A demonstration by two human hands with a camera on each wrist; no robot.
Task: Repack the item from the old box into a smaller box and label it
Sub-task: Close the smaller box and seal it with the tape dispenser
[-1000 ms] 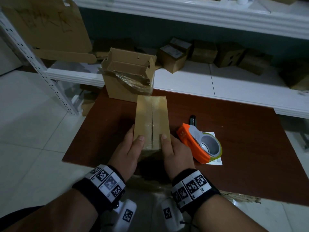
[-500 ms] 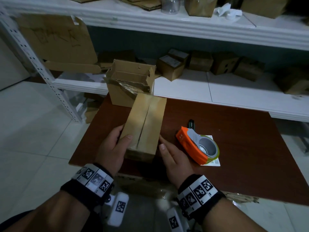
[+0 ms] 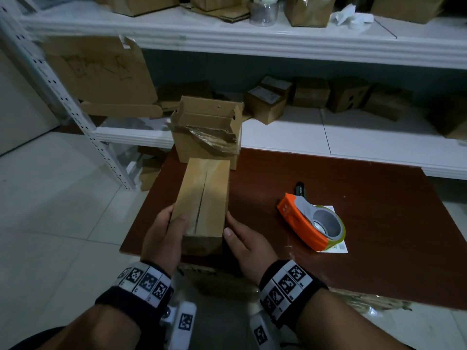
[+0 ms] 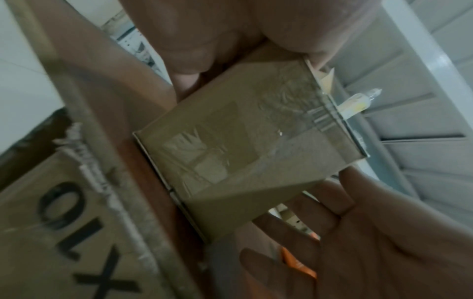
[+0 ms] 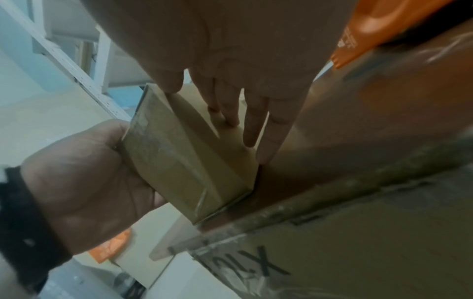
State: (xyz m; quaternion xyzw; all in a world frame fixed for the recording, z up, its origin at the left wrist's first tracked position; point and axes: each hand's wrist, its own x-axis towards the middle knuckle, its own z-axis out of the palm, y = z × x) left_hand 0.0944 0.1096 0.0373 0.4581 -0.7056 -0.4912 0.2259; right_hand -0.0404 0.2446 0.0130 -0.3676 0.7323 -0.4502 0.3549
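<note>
Near table's (image 3: pixel 379 248) front-left edge we grip the small box (image 3: pixel 202 198) with our left hand (image 3: pixel 164 238), thumb on top; our right hand (image 3: pixel 249 245) lies flat-fingered against its right side. Tape dispenser (image 3: pixel 310 223) right of it. Old box (image 3: pixel 207 132) stands open at back-left edge.

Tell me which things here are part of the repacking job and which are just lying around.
Job:
small box, gripped by left hand, right hand beside it
old open box
tape dispenser
label

Lying about:
shelf boxes
cardboard sheet
</note>
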